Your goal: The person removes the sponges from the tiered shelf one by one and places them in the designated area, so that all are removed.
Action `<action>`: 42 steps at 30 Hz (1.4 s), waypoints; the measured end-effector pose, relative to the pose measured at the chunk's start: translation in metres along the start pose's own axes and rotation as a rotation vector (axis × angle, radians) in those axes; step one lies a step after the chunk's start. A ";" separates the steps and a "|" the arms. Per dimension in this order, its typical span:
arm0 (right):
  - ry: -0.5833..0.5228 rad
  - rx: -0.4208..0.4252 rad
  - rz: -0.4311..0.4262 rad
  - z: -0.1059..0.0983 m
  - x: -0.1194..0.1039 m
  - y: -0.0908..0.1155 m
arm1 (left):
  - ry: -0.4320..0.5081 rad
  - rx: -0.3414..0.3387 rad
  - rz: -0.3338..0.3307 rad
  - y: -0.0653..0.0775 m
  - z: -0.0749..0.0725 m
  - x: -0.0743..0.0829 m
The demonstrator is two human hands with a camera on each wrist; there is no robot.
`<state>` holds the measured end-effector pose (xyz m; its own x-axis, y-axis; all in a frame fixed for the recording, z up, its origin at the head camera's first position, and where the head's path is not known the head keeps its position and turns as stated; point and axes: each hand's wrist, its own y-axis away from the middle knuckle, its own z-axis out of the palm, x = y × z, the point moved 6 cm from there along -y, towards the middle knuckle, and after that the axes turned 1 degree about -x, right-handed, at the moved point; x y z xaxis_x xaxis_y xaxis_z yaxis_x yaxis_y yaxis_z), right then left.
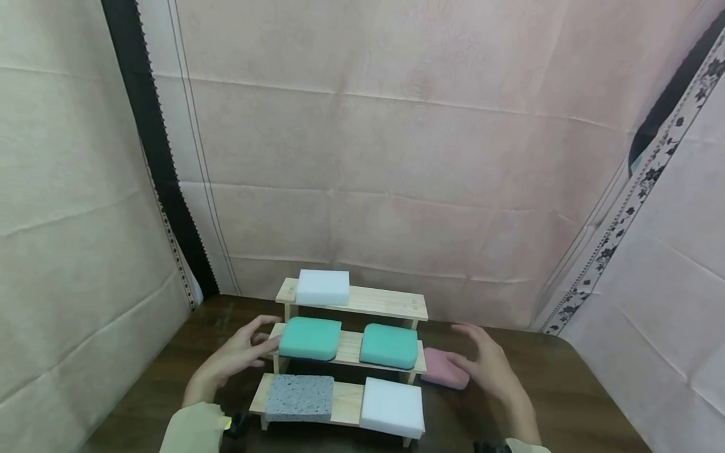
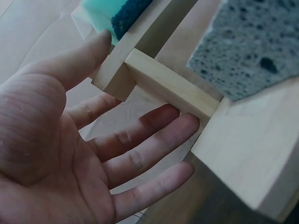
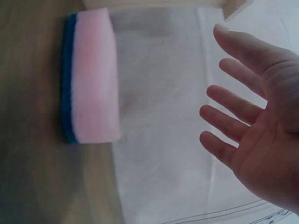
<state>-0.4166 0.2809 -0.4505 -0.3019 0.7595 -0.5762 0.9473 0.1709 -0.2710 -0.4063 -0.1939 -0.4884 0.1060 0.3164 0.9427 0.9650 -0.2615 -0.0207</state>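
Observation:
A three-tier wooden stand (image 1: 387, 302) stands in the middle of the table. My left hand (image 1: 233, 360) is at the left end of its middle tier; the left wrist view has the thumb at the shelf end and the other fingers spread beside the side support (image 2: 170, 84). Nearest that hand is a green sponge (image 1: 310, 338) with a dark scouring layer beneath. My right hand (image 1: 494, 366) hovers to the right of the stand, fingers extended and holding nothing. Close by its thumb, a pink sponge (image 3: 96, 77) with a dark blue scouring layer lies on the table.
The middle tier also bears a second green sponge (image 1: 389, 345). A white block (image 1: 323, 287) sits on the top tier's left. Below, a grey speckled block (image 1: 300, 397) and another white block (image 1: 392, 406) occupy the bottom tier. Cloth curtains (image 1: 396, 157) enclose the dark wooden table (image 1: 566, 390).

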 end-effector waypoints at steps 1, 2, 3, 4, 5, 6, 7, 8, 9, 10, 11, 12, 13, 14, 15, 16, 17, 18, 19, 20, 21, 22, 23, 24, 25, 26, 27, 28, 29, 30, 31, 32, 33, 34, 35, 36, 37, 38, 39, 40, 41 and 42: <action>0.003 0.010 -0.015 -0.001 -0.003 -0.001 | -0.002 0.003 0.001 0.000 0.000 0.001; 0.004 0.018 -0.027 -0.002 -0.006 -0.001 | -0.001 0.002 0.003 0.000 0.000 0.001; 0.008 0.029 -0.045 -0.004 -0.009 -0.001 | 0.001 0.002 0.004 0.000 0.000 0.001; 0.008 0.038 -0.058 -0.004 -0.012 -0.002 | -0.001 -0.002 0.010 0.000 0.000 0.001; 0.008 0.045 -0.069 -0.005 -0.015 -0.001 | 0.001 -0.007 0.011 0.000 0.001 0.001; 0.006 0.048 -0.076 -0.005 -0.018 -0.001 | -0.004 -0.015 0.021 0.000 0.001 0.001; 0.002 0.053 -0.086 -0.006 -0.021 -0.001 | -0.002 -0.021 0.027 0.000 0.001 0.000; -0.001 0.059 -0.102 -0.006 -0.025 -0.001 | 0.000 -0.028 0.034 0.001 0.001 0.000; -0.006 0.063 -0.115 -0.006 -0.029 0.000 | 0.002 -0.032 0.043 0.001 0.001 -0.001; -0.011 0.069 -0.128 -0.007 -0.032 0.000 | 0.004 -0.038 0.055 0.002 0.001 -0.001; -0.014 0.077 -0.142 -0.007 -0.036 0.000 | 0.007 -0.041 0.065 0.002 0.001 -0.001; -0.016 0.086 -0.157 -0.008 -0.041 0.000 | 0.007 -0.044 0.081 0.002 0.001 -0.001; -0.019 0.096 -0.168 -0.008 -0.045 -0.001 | 0.006 -0.045 0.091 0.001 0.000 -0.001; -0.022 0.108 -0.179 -0.008 -0.050 -0.001 | 0.002 -0.049 0.103 0.001 -0.001 -0.001; -0.032 0.117 -0.182 -0.008 -0.054 -0.002 | -0.001 -0.051 0.114 0.001 -0.002 -0.001; -0.039 0.125 -0.188 -0.008 -0.058 -0.003 | -0.005 -0.053 0.122 0.001 -0.002 -0.002; -0.047 0.131 -0.191 -0.007 -0.063 -0.003 | -0.008 -0.054 0.128 0.001 -0.002 -0.002; -0.053 0.134 -0.192 -0.006 -0.067 -0.004 | -0.008 -0.054 0.131 0.001 -0.003 -0.002; -0.064 0.138 -0.192 -0.005 -0.071 -0.005 | -0.006 -0.055 0.133 0.001 -0.003 -0.003; -0.075 0.139 -0.193 -0.003 -0.076 -0.007 | 0.003 -0.057 0.133 0.001 -0.003 -0.003; -0.085 0.140 -0.194 -0.001 -0.080 -0.008 | 0.009 -0.058 0.133 0.001 -0.002 -0.003; -0.089 0.141 -0.193 0.000 -0.084 -0.010 | 0.014 -0.059 0.134 0.001 -0.002 -0.003; -0.096 0.141 -0.195 0.002 -0.088 -0.012 | 0.019 -0.061 0.137 0.001 -0.002 -0.004; -0.106 0.140 -0.200 0.004 -0.092 -0.014 | 0.023 -0.062 0.139 0.001 -0.001 -0.004; -0.114 0.138 -0.205 0.006 -0.096 -0.016 | 0.025 -0.063 0.142 0.002 0.000 -0.004; -0.118 0.133 -0.211 0.007 -0.101 -0.017 | 0.025 -0.064 0.144 0.003 0.000 -0.004; -0.122 0.129 -0.218 0.009 -0.105 -0.019 | 0.023 -0.062 0.146 0.003 0.001 -0.004; -0.116 0.123 -0.226 0.011 -0.108 -0.021 | 0.026 -0.060 0.146 0.004 0.002 -0.005; -0.115 0.117 -0.235 0.012 -0.112 -0.022 | 0.030 -0.058 0.145 0.004 0.004 -0.005; -0.111 0.112 -0.244 0.013 -0.115 -0.023 | 0.036 -0.056 0.141 0.004 0.005 -0.006; -0.103 0.109 -0.254 0.013 -0.119 -0.024 | 0.040 -0.053 0.136 0.005 0.006 -0.007; -0.094 0.108 -0.265 0.014 -0.122 -0.025 | 0.045 -0.051 0.132 0.005 0.007 -0.007; -0.083 0.108 -0.275 0.014 -0.126 -0.027 | 0.053 -0.048 0.127 0.005 0.008 -0.007; -0.072 0.109 -0.285 0.014 -0.130 -0.028 | 0.059 -0.047 0.124 0.005 0.009 -0.006; -0.070 0.104 -0.287 0.014 -0.133 -0.030 | 0.062 -0.045 0.120 0.005 0.009 -0.006; -0.067 0.098 -0.289 0.015 -0.137 -0.031 | 0.062 -0.045 0.117 0.005 0.009 -0.005; -0.067 0.090 -0.292 0.015 -0.141 -0.033 | 0.060 -0.043 0.116 0.005 0.008 -0.004; -0.068 0.078 -0.293 0.016 -0.145 -0.035 | 0.060 -0.040 0.113 0.005 0.007 -0.003; -0.069 0.065 -0.293 0.016 -0.149 -0.037 | 0.058 -0.038 0.113 0.005 0.006 -0.002; -0.071 0.050 -0.295 0.017 -0.154 -0.038 | 0.054 -0.034 0.111 0.004 0.004 -0.001; -0.071 0.035 -0.297 0.018 -0.158 -0.040 | 0.050 -0.032 0.111 0.004 0.003 -0.001; -0.067 0.021 -0.303 0.019 -0.163 -0.042 | 0.044 -0.031 0.113 0.004 0.001 0.000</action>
<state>-0.4096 0.1383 -0.3596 -0.5773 0.6328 -0.5161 0.8108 0.3694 -0.4540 -0.4023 -0.1942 -0.4892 0.2019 0.2430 0.9488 0.9396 -0.3213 -0.1176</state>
